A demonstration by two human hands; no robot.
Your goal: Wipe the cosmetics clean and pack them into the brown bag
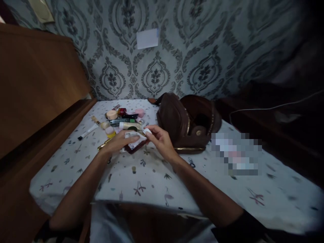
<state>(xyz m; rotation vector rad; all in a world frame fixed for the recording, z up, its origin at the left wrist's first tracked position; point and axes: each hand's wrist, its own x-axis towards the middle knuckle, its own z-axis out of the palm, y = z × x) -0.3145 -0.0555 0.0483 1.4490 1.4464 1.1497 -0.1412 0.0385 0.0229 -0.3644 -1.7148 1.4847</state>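
Observation:
My left hand (118, 142) is closed on a crumpled white tissue (135, 135), thumb pressed on top. A dark red, flat item (133, 149) shows under the tissue; its kind is hard to make out. From the right, my right hand (162, 140) pinches a small white piece (147, 131) close to the tissue. Whether that piece belongs to the tissue I cannot tell. Just beyond my hands lie a cream tube (129, 126) and a jar with a yellow base (110, 131). A gold-coloured item (103, 145) lies beside my left hand.
A brown handbag (174, 118) stands unzipped right of my hands. Behind them are a peach-lidded jar (112, 114), a pink jar (139, 112), a brush (95, 119) and a white tube (87, 131) on the patterned tablecloth (152, 189). Brown wooden furniture (37, 67) borders the left.

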